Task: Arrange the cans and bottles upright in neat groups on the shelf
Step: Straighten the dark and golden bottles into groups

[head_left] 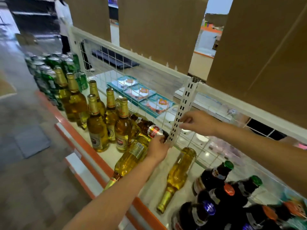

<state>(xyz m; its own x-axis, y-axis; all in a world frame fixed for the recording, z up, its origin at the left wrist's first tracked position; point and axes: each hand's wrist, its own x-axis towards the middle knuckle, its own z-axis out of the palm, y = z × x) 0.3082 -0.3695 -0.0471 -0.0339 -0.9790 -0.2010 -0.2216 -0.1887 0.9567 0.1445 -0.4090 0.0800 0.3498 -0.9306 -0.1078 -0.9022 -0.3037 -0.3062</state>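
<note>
The left hand point(157, 149) curls its fingers point(159, 140) round the base of a dark brown glass bottle with a red label point(150, 128). The bottle lies tilted on smooth yellow glass bottles point(132, 156) on the white shelf point(154, 188). Just beyond, the right hand point(198, 121) pinches a slotted white metal post point(186, 100).

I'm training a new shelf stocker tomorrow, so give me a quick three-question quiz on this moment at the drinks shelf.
1. True or false: the green cans stand to the left of the upright golden bottles.
2. What does the left hand hold?
A) a green can
B) a brown bottle lying on its side
C) a dark bottle with a blue cap
3. Fill in: the right hand holds the white slotted ____ at the back of the shelf.

Key: 1 true; 2 B; 3 post.
</note>
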